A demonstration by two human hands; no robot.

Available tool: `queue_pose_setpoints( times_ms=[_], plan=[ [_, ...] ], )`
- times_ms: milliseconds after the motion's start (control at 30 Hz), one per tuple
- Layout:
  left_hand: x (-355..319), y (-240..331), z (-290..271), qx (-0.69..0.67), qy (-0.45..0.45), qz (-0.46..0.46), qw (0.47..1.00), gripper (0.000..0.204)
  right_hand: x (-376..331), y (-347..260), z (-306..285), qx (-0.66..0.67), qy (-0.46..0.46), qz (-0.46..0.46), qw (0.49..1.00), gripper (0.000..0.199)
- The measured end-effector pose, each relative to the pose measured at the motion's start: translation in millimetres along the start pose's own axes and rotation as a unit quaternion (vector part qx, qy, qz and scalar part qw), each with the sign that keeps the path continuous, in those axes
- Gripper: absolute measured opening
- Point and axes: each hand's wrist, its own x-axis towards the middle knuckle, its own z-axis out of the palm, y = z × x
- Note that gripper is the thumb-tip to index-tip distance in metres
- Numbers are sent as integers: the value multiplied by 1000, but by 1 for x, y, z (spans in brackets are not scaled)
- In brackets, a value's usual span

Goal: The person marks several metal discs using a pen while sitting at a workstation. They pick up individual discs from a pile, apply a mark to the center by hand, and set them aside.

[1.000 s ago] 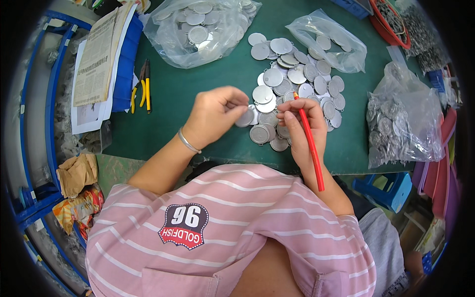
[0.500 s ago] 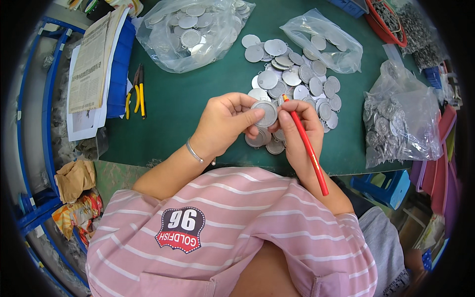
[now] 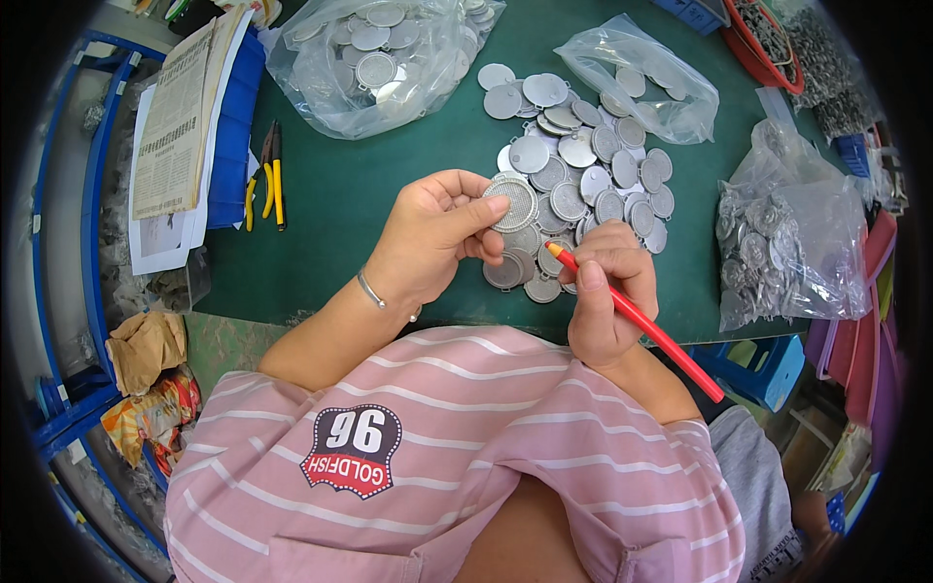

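My left hand (image 3: 432,238) holds one round silver metal disc (image 3: 513,204) upright between thumb and fingers, lifted above the green table (image 3: 340,214). My right hand (image 3: 603,291) grips a long red stick tool (image 3: 646,328) like a pencil, its tip pointing up-left toward the held disc, a short gap away. A loose pile of several similar silver discs (image 3: 583,165) lies on the table just beyond and under both hands.
Clear plastic bags of discs sit at the top middle (image 3: 379,53), top right (image 3: 641,78) and right edge (image 3: 787,233). Yellow-handled pliers (image 3: 264,175) lie left of my hands, beside papers on a blue bin (image 3: 185,126). A red basket (image 3: 768,39) stands far right.
My left hand picked a disc off the pile and raised it toward me. My right hand with the red stick shifted slightly down and right, away from the pile.
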Motion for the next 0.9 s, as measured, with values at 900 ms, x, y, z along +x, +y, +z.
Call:
queue_pose_setpoints(
  times_ms=[900],
  plan=[
    [-8,0,7,84,-20,49,995,16,3,1,3,-50,-27,10,998,7]
  ],
)
